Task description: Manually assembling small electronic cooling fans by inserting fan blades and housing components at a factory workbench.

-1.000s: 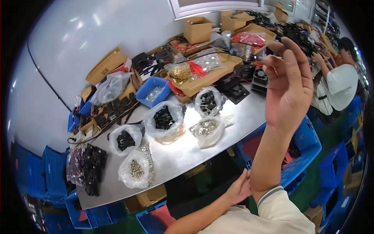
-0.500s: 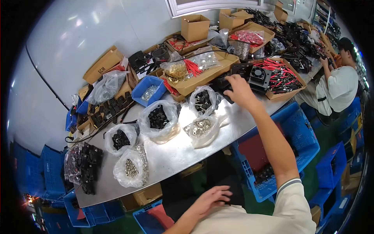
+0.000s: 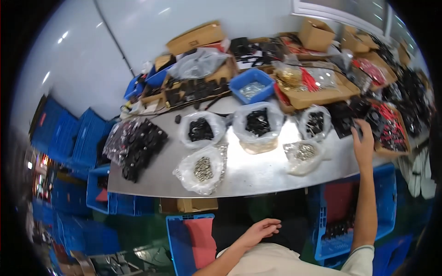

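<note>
My right hand [image 3: 364, 137] reaches over the right part of the metal table, beside a group of black plastic parts [image 3: 343, 120]. Its thumb and fingers curl toward each other at the near edge of these parts; blur hides what is between them. Above my lap, my left hand [image 3: 263, 231] holds nothing, its fingers loosely stretched out. Left of my right hand stand two clear bags, one with small black parts [image 3: 315, 125] and one with silver metal pieces [image 3: 305, 152]. A black fan unit [image 3: 375, 123] lies just beyond the right hand.
More bags of black pieces [image 3: 258, 122] and metal nuts [image 3: 203, 169] stand on the table [image 3: 248, 181]. Black parts [image 3: 145, 147] are piled at its left. Behind are a blue bin [image 3: 251, 85] and cardboard boxes [image 3: 317, 34]. Blue crates [image 3: 386, 198] stand below the front edge.
The view has swung left, so the table things appear farther right. My right hand stays around the black parts, its fingers drawn closer together. My left hand remains above my lap.
</note>
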A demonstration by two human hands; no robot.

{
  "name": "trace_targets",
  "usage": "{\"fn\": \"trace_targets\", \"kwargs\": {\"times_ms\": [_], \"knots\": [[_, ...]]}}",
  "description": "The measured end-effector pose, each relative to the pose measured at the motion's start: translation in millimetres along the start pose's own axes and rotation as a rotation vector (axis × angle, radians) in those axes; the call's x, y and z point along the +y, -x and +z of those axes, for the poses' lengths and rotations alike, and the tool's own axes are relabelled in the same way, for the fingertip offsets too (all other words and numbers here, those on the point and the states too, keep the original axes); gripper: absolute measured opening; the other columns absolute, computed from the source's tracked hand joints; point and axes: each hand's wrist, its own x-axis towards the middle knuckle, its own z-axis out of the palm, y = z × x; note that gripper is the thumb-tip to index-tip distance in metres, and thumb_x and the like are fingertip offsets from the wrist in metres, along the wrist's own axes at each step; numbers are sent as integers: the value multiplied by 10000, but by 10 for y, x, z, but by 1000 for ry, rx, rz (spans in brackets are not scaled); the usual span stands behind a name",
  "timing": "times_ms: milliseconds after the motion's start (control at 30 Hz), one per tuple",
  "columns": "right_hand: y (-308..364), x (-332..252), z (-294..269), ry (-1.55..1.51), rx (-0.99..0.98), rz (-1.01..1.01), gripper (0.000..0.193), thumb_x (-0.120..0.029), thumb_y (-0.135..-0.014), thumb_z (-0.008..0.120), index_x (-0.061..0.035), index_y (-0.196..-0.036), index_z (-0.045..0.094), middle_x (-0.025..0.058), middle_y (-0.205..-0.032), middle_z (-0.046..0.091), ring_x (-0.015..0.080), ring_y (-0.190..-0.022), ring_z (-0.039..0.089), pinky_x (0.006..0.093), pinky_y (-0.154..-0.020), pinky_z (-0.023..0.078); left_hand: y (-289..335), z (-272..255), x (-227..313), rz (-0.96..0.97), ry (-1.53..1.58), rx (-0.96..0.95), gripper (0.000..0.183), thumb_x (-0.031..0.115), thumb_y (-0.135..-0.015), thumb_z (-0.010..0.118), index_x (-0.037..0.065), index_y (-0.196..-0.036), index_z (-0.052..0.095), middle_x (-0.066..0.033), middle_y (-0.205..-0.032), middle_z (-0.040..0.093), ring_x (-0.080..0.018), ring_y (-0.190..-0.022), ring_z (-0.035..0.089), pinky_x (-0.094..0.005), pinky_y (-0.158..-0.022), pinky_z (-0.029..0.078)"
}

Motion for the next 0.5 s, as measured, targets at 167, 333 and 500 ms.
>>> {"fn": "trace_targets", "kwargs": {"times_ms": [167, 333, 500], "knots": [[607, -1137, 189, -438, 69, 267, 206, -25, -960, 563, 8, -1155, 619, 61, -1134, 624, 141, -1048, 566, 271, -937, 433, -242, 311, 59, 111, -21, -223, 491, 191, -993, 590, 67, -1442, 433, -80, -1339, 563, -164, -1231, 528, -305, -1037, 408], [1103, -1890, 545, -689, -8, 180, 200, 59, -886, 584, 13, -1075, 633, 110, -1067, 636, 209, -1022, 599, 318, -922, 457, -417, 662, 249, 258, 69, -351, 572, 70, -951, 630, 42, -1464, 379, -82, -1362, 528, -182, -1299, 466, -333, -1113, 349], [1129, -1750, 553, -787, -40, 286, 171, 62, -909, 566, 27, -1065, 627, 97, -1031, 635, 177, -941, 621, 277, -851, 483, -496, 453, 216, 152, -41, -478, 494, 99, -974, 600, 41, -1433, 428, -76, -1373, 525, -171, -1279, 489, -330, -1090, 373]]}}
